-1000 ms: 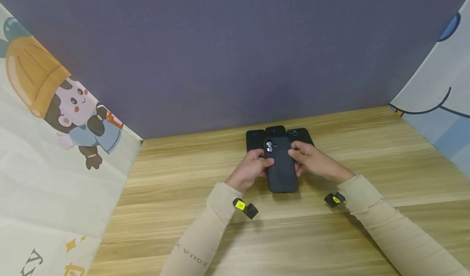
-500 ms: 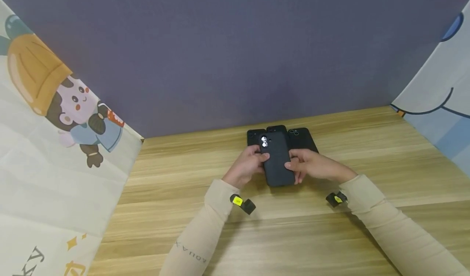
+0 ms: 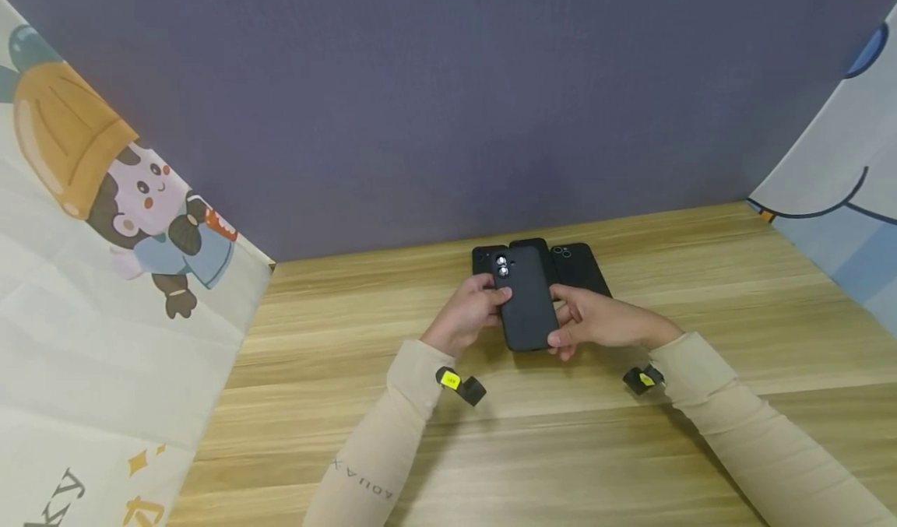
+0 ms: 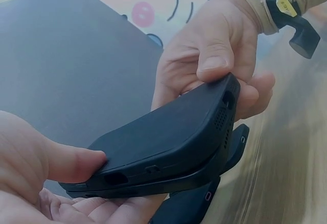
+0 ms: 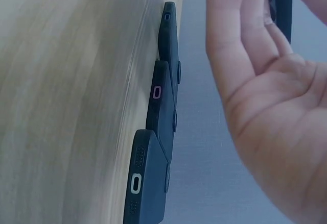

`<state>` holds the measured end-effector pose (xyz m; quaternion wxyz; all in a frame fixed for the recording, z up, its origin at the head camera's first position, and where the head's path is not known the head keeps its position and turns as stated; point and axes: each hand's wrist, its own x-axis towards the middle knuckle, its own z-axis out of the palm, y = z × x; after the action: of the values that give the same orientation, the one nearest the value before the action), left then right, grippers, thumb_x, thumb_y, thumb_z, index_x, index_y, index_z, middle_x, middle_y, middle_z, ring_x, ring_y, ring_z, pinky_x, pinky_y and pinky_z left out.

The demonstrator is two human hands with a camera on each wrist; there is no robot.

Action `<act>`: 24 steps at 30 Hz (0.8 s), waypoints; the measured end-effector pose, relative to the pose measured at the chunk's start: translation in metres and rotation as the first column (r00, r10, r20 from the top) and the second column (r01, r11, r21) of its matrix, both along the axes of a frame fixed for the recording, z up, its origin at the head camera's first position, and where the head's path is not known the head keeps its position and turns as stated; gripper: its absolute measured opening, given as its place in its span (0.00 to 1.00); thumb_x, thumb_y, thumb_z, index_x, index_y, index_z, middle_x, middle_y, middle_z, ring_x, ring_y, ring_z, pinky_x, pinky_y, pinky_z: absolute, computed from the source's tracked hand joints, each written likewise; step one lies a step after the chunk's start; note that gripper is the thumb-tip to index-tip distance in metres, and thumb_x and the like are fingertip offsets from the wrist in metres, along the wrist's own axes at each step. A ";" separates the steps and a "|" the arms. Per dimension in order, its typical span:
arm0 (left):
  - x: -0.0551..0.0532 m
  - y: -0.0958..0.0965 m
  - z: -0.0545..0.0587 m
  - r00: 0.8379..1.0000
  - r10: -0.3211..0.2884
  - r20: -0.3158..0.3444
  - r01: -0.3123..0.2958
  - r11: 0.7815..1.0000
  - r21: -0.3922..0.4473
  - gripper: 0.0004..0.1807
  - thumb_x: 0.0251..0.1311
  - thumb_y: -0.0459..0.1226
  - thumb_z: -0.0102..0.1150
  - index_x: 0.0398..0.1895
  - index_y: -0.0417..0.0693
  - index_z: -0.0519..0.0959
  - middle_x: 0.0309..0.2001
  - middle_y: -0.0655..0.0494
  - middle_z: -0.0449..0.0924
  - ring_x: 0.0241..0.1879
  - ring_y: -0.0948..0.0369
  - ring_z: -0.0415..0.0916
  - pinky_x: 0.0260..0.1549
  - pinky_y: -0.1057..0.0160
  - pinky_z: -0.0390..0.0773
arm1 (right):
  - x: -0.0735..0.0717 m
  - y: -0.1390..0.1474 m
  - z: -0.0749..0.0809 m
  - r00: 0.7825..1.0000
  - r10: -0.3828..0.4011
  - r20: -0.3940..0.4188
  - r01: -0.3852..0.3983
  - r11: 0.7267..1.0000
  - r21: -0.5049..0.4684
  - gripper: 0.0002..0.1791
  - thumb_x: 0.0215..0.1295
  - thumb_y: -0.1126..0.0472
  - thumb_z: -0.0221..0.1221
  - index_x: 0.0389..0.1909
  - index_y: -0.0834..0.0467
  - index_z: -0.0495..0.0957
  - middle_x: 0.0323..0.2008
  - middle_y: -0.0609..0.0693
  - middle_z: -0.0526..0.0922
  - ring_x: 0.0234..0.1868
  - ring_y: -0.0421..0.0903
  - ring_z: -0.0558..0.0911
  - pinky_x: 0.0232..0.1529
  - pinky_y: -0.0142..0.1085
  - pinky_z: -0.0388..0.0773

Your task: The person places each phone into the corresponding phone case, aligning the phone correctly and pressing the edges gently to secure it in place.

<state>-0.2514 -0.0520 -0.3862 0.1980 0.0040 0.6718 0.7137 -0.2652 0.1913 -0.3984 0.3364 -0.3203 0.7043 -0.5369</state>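
Observation:
Between both hands is a phone in a black case [image 3: 529,305], its back with two shiny lenses facing up. My left hand [image 3: 466,313] grips its left long edge, thumb on the back and fingers underneath. The right hand [image 3: 596,317] pinches the lower right corner of the case. In the left wrist view, the case [image 4: 158,127], with port and speaker cutouts, lies over a second dark layer [image 4: 196,175], and a gap shows between them toward the lower end. My right hand [image 5: 283,91] fills much of the right wrist view.
Behind the held phone, three more black phones lie on the wooden table: one at left [image 3: 481,257], one in the middle [image 3: 536,244] and one at right [image 3: 582,268]. A grey-blue panel [image 3: 448,107] rises at the back; printed cloths [image 3: 63,278] flank the sides.
The held phone has moved slightly left and toward the back panel. My right hand has slid down its right edge to the lower corner, and the left hand has shifted left along with it.

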 end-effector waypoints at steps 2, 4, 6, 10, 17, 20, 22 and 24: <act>0.000 -0.001 0.001 1.000 -0.008 0.003 0.008 1.000 -0.002 0.15 0.76 0.31 0.48 0.61 0.32 0.71 0.43 0.49 0.81 0.38 0.61 0.83 0.43 0.62 0.85 | 0.000 0.000 0.000 1.000 -0.002 -0.003 0.002 1.000 -0.004 0.35 0.69 0.63 0.65 0.66 0.72 0.55 0.41 0.74 0.85 0.31 0.48 0.88 0.37 0.49 0.88; 0.001 -0.001 0.002 1.000 -0.014 0.002 0.014 1.000 -0.002 0.15 0.76 0.31 0.48 0.60 0.32 0.72 0.43 0.49 0.81 0.38 0.61 0.84 0.43 0.62 0.85 | 0.000 0.000 -0.001 1.000 -0.007 -0.002 0.007 1.000 -0.006 0.35 0.69 0.63 0.65 0.66 0.71 0.54 0.40 0.74 0.84 0.30 0.47 0.88 0.37 0.48 0.88; 0.001 -0.001 0.002 1.000 -0.016 0.002 0.016 1.000 0.000 0.15 0.76 0.31 0.48 0.60 0.32 0.72 0.43 0.49 0.81 0.37 0.61 0.84 0.42 0.63 0.85 | 0.000 0.000 -0.002 1.000 -0.010 0.001 0.010 1.000 -0.008 0.36 0.69 0.63 0.65 0.66 0.72 0.54 0.40 0.74 0.84 0.30 0.47 0.87 0.37 0.48 0.88; 0.000 0.000 0.000 1.000 -0.013 -0.002 0.013 1.000 0.010 0.14 0.76 0.30 0.48 0.59 0.31 0.71 0.42 0.50 0.80 0.37 0.61 0.83 0.42 0.62 0.85 | 0.000 -0.001 -0.003 1.000 -0.019 0.011 0.020 1.000 -0.011 0.37 0.69 0.64 0.65 0.67 0.72 0.53 0.40 0.75 0.84 0.30 0.47 0.87 0.36 0.46 0.88; 0.000 0.001 -0.001 1.000 -0.018 -0.012 0.018 1.000 0.001 0.13 0.76 0.30 0.48 0.57 0.32 0.71 0.43 0.48 0.81 0.38 0.60 0.84 0.47 0.58 0.86 | 0.000 -0.001 -0.004 1.000 -0.016 0.007 0.016 1.000 -0.014 0.37 0.69 0.65 0.65 0.68 0.72 0.53 0.40 0.76 0.83 0.30 0.46 0.87 0.36 0.44 0.87; 0.001 0.001 -0.001 1.000 -0.026 -0.017 0.026 1.000 -0.008 0.13 0.76 0.31 0.48 0.59 0.32 0.71 0.46 0.45 0.82 0.41 0.59 0.85 0.48 0.57 0.86 | -0.001 -0.001 -0.005 1.000 -0.012 0.008 0.012 1.000 -0.017 0.37 0.69 0.65 0.64 0.68 0.72 0.53 0.41 0.75 0.83 0.31 0.46 0.87 0.37 0.44 0.87; 0.002 0.001 0.000 0.999 -0.030 -0.016 0.030 0.999 -0.015 0.14 0.76 0.31 0.48 0.60 0.33 0.71 0.49 0.42 0.83 0.42 0.58 0.85 0.49 0.56 0.86 | -0.001 0.000 -0.005 1.000 -0.007 0.007 0.007 1.000 -0.013 0.37 0.69 0.65 0.64 0.68 0.71 0.53 0.41 0.74 0.84 0.31 0.46 0.87 0.37 0.45 0.87; 0.002 0.000 0.000 0.999 -0.032 -0.017 0.031 0.999 -0.019 0.15 0.77 0.31 0.48 0.60 0.33 0.71 0.51 0.40 0.82 0.44 0.56 0.86 0.49 0.56 0.86 | -0.002 0.000 -0.006 1.000 -0.002 -0.002 0.002 1.000 -0.002 0.37 0.69 0.65 0.64 0.68 0.71 0.53 0.42 0.71 0.85 0.32 0.47 0.87 0.38 0.46 0.87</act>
<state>-0.2497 -0.0516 -0.3865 0.2034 0.0190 0.6802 0.7040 -0.2674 0.1915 -0.4041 0.3346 -0.3204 0.7045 -0.5376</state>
